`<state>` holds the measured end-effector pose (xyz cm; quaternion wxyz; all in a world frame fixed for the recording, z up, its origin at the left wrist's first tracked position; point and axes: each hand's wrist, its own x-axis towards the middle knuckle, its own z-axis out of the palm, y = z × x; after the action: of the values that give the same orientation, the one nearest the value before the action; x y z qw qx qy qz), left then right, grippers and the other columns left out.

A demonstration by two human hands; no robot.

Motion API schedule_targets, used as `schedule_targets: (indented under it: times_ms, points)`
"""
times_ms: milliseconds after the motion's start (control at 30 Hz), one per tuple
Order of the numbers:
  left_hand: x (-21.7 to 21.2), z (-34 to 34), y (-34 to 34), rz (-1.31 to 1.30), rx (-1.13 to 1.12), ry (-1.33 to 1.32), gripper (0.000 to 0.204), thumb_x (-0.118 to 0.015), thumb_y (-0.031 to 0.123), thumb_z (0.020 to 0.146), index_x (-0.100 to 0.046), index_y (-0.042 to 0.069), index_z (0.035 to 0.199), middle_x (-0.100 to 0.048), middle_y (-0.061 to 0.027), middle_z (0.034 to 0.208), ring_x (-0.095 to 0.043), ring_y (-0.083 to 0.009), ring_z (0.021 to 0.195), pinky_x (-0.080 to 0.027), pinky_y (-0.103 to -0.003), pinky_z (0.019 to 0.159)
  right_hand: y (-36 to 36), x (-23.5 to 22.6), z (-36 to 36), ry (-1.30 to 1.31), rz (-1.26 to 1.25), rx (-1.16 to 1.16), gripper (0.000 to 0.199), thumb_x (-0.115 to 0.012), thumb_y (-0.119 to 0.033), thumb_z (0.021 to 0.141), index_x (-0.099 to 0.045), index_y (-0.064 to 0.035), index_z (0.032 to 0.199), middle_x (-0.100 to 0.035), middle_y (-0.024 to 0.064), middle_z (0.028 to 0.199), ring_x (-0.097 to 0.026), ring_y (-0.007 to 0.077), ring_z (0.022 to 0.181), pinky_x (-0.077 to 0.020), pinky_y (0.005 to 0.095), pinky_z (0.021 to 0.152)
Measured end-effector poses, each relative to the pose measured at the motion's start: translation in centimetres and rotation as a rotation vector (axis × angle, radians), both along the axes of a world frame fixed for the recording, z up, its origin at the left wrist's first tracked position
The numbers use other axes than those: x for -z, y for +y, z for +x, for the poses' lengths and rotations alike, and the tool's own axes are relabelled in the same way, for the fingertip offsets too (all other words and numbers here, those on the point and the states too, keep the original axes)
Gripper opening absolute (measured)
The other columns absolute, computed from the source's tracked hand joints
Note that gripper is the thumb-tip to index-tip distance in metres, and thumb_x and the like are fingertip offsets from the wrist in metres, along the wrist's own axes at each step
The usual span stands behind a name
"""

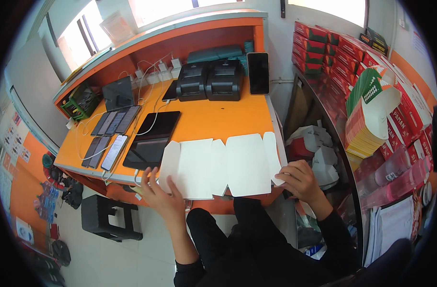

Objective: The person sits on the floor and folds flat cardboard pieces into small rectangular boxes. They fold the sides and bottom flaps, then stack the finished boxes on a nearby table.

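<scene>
A flat, unfolded white carton blank (218, 165) is laid on the near edge of the orange table (213, 119), its panels spread side by side and its near margin overhanging the table's front rim. The left hand (163, 193) is placed at the blank's left end, with the fingers (154, 176) extended and spread up against the leftmost flap; a closed grip is not seen there. The right hand (300, 179) is set at the blank's right end, the fingers curled and pinched on the narrow end flap.

Just left of the blank, two dark tablets (151, 141) are lying flat, one behind the other, with a white cable running to them. Further left of the blank, a group of phones (111, 136) is arranged in two rows, cables attached. Behind the blank, at the back of the table, two black receipt printers (211, 79) are seated side by side, and a dark phone (258, 72) is stood upright just to their right. A row of white chargers (156, 74) is noted left of the printers.

To the right of the blank, a stack of flat printed cartons (371, 117) is held on a side counter, with red boxes (333, 50) piled behind it. Crumpled white items, probably further cartons, are seen below the counter, though the view there is poor. A dark stool (108, 217) is stood on the floor below and left of the blank.
</scene>
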<state>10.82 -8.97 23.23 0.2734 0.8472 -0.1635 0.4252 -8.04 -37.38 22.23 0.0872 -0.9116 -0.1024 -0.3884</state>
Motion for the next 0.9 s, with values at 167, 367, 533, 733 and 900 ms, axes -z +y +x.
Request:
schedule_targets:
  times_ms: [167, 367, 533, 733, 900]
  points:
    - [-2.1, -5.5, -4.7, 0.490, 0.783, 0.160, 0.056, -0.073, 0.041, 0.077, -0.057, 0.005, 0.116, -0.057, -0.0062, 0.119, -0.054, -0.0217, 0.109, -0.035, -0.042, 0.096, -0.7, -1.3, 0.6, 0.161, 0.087, -0.074, 0.017, -0.072, -0.016, 0.073, -0.065, -0.0088, 0.086, -0.061, 0.0010, 0.088, -0.056, 0.0201, 0.086, -0.0415, 0.0329, 0.074]
    - [-0.6, -3.9, -6.2, 0.709, 0.865, 0.071, 0.052, -0.076, 0.030, 0.072, -0.057, 0.003, 0.112, -0.057, -0.0079, 0.114, -0.055, -0.0215, 0.108, -0.039, -0.040, 0.095, -2.3, -3.6, 3.0, 0.471, 0.259, -0.138, 0.017, -0.068, -0.021, 0.081, -0.066, -0.0047, 0.085, -0.062, 0.0073, 0.075, -0.058, 0.0234, 0.072, -0.0430, 0.0347, 0.066]
    - [0.0, -3.3, -6.7, 0.602, 0.932, 0.041, 0.048, -0.079, 0.019, 0.066, -0.058, 0.005, 0.106, -0.059, -0.0086, 0.109, -0.059, -0.0255, 0.101, -0.045, -0.038, 0.088, -2.8, -4.6, 4.7, 0.750, 0.348, -0.070, 0.021, -0.066, -0.021, 0.083, -0.064, 0.0000, 0.088, -0.057, 0.0119, 0.059, -0.054, 0.0292, 0.050, -0.0432, 0.0392, 0.052]
    - [0.6, -3.2, -6.5, 0.535, 0.969, 0.025, 0.045, -0.078, 0.015, 0.066, -0.058, 0.006, 0.105, -0.059, -0.0097, 0.107, -0.059, -0.0262, 0.099, -0.046, -0.038, 0.088, -1.2, -4.2, 1.8, 0.520, 0.212, -0.078, 0.020, -0.069, -0.023, 0.079, -0.064, -0.0089, 0.093, -0.064, 0.0064, 0.081, -0.060, 0.0210, 0.083, -0.0409, 0.0336, 0.077]
    - [1.0, -3.5, -6.4, 0.491, 0.945, -0.027, 0.042, -0.077, 0.014, 0.067, -0.058, 0.006, 0.104, -0.059, -0.0091, 0.103, -0.059, -0.0257, 0.098, -0.045, -0.038, 0.087, 1.2, -4.5, -0.6, 0.245, 0.098, 0.086, 0.046, -0.080, -0.032, 0.066, -0.063, -0.0076, 0.102, -0.062, 0.0069, 0.100, -0.057, 0.0238, 0.099, -0.0380, 0.0367, 0.089]
